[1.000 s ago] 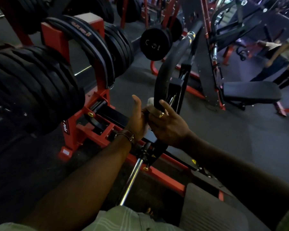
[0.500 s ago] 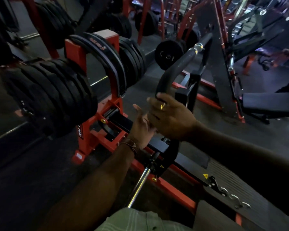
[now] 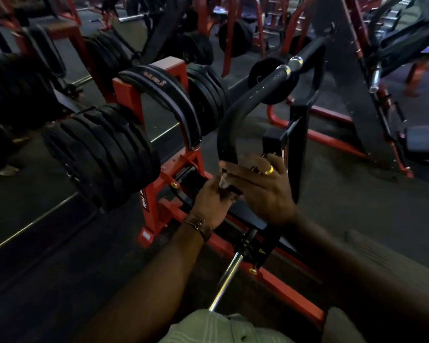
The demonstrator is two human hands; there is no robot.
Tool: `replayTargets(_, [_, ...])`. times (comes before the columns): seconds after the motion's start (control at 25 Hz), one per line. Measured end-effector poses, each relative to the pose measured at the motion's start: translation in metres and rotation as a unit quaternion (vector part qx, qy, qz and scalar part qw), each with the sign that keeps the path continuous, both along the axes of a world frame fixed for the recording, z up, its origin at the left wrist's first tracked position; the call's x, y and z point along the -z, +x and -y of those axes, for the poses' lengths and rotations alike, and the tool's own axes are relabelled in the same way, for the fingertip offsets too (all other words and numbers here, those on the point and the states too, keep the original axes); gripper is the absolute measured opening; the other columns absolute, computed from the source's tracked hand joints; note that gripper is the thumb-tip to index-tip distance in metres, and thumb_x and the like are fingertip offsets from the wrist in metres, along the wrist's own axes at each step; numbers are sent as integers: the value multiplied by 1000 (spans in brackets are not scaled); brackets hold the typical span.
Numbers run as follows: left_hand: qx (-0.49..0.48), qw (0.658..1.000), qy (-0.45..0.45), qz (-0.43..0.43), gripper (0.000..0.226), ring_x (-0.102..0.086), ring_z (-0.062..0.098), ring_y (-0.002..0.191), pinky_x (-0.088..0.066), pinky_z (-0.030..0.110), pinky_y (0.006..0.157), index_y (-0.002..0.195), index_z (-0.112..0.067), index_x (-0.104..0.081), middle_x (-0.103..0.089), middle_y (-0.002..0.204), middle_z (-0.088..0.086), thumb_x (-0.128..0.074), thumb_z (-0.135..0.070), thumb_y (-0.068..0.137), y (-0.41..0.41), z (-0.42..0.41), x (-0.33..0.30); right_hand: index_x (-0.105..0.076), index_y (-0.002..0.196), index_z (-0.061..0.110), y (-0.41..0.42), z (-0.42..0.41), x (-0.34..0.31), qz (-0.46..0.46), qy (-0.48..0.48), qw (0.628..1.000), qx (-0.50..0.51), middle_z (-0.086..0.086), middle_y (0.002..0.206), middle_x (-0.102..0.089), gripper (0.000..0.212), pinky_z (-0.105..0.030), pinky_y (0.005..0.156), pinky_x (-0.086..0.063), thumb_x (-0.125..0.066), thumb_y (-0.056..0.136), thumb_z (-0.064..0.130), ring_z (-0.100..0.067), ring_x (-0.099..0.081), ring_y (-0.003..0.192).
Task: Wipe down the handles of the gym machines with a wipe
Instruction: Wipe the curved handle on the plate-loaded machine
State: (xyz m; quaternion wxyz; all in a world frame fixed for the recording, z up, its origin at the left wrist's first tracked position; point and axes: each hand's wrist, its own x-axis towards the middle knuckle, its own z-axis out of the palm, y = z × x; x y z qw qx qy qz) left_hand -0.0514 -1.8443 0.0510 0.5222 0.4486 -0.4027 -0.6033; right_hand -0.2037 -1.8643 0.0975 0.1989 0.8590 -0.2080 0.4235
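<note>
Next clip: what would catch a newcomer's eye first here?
Centre frame, both hands meet low on the curved black handle: the right hand, wearing a gold ring, wraps it, and the left hand holds a pale wipe against it. Left of them, black weight plates load a red rack.

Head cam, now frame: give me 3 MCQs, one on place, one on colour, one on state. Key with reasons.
1. Where is the right hand?
A. on the curved black handle
B. on the chrome bar
C. on a weight plate

2. What colour is the plate rack's frame?
A. blue
B. red
C. yellow

3. What is the left hand doing?
A. hanging idle
B. flat on the floor
C. pinching a small whitish wipe

Key:
1 A: its fingers wrap the handle's lower end.
2 B: the upright and base beside the plates are red.
3 C: a pale wad shows at its fingertips, against the handle.
</note>
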Motion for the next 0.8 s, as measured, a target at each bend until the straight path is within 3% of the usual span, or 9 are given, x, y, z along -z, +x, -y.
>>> replayTargets(0.08, [-17,994,36,-101,57,-69,22,97,-54,28,82,107,-5,-70,-73,101,11,-34,-49,104,-4,-4,-9,-72,110,7,7,-20,28,109,75,991,4,-5,134,-63,18,-32,95,-47,-58,100,13,-21,-61,113])
replayTargets(0.2, [-46,987,44,-147,90,-65,28,106,-52,39,91,127,1,-58,-68,117,17,-26,-74,89,-12,-3,-13,-72,97,-3,2,-30,29,244,238,939,42,-17,113,-67,16,-14,91,-48,-58,95,5,-10,-59,104])
replayTargets(0.32, [-85,980,30,-177,85,-62,30,114,-50,41,95,128,-7,-63,-65,126,16,-23,-74,92,-21,-8,-14,-69,101,1,12,-24,3,315,335,886,56,-12,109,-64,12,-8,84,-47,-62,91,2,-6,-58,100])
replayTargets(0.48, [-114,974,37,-191,71,-68,17,96,-54,29,78,90,-23,-80,-74,101,2,-22,-62,100,-30,-13,-18,-65,110,1,42,-21,-30,374,355,856,-25,-6,115,-62,18,-13,86,-50,-57,94,-1,-4,-61,104])
replayTargets(0.52, [-108,975,42,-190,69,-68,18,99,-52,31,84,92,-25,-80,-74,104,2,-22,-61,102,-29,-13,-15,-63,115,4,45,-25,-28,381,382,841,-37,-1,115,-61,20,-13,86,-49,-55,97,2,-2,-61,104])
replayTargets(0.64, [-116,976,46,-176,63,-56,29,127,-40,42,109,127,-18,-66,-64,132,11,-28,-60,102,-32,-16,-15,-58,130,17,38,-36,3,342,438,831,-6,10,119,-61,29,-15,91,-48,-50,102,14,0,-59,110])
replayTargets(0.72, [-115,980,37,-157,67,-53,29,133,-39,42,110,140,-14,-55,-60,138,11,-28,-61,101,-37,-14,-18,-62,127,20,25,-31,7,323,467,823,-1,11,116,-66,32,-25,95,-52,-53,99,6,-3,-62,109])
replayTargets(0.8, [-120,980,29,-153,67,-52,28,133,-42,44,105,142,-18,-52,-59,140,8,-21,-62,101,-40,-14,-22,-69,117,18,24,-13,-15,327,534,779,-38,8,109,-71,28,-33,95,-54,-56,97,4,-4,-65,105])
